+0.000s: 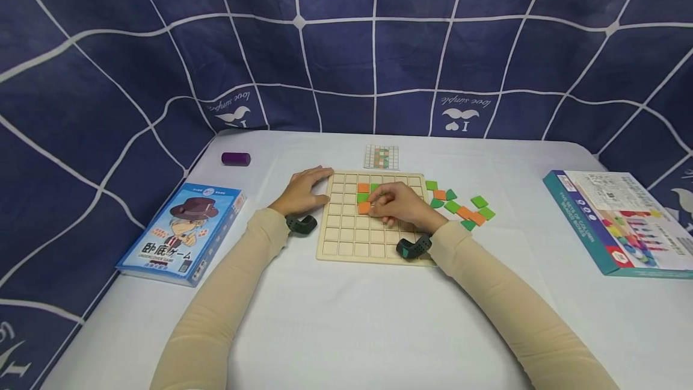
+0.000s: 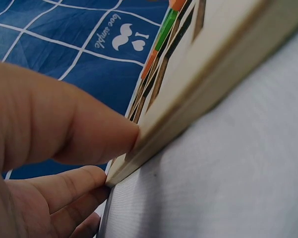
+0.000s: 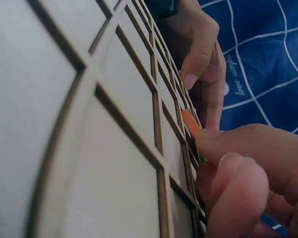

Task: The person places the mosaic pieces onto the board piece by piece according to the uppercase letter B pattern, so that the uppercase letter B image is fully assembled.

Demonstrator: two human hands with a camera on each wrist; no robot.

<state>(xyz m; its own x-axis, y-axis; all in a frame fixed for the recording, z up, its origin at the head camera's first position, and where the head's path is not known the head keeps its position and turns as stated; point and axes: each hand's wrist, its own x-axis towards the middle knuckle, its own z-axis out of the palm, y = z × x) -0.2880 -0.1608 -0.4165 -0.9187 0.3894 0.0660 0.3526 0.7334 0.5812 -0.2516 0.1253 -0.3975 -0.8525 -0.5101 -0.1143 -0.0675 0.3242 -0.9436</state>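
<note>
A wooden grid board (image 1: pixel 346 235) lies on the table, with an orange tile (image 1: pixel 363 188) and green tiles (image 1: pixel 363 197) in its upper cells. My right hand (image 1: pixel 397 202) is over the board and pinches an orange square tile (image 3: pixel 191 123) between thumb and fingertips, low at the grid. In the head view that tile shows just left of the fingers. My left hand (image 1: pixel 304 190) rests at the board's left side. Its thumb (image 2: pixel 101 131) touches the board's edge, and the other fingers reach to the far left corner. The right hand covers some cells.
Loose green and orange tiles (image 1: pixel 464 212) lie right of the board. A small pattern card (image 1: pixel 381 157) sits beyond it. At left are a blue game box (image 1: pixel 181 230) and a purple cylinder (image 1: pixel 236 159); a teal-edged box (image 1: pixel 628 221) is at right.
</note>
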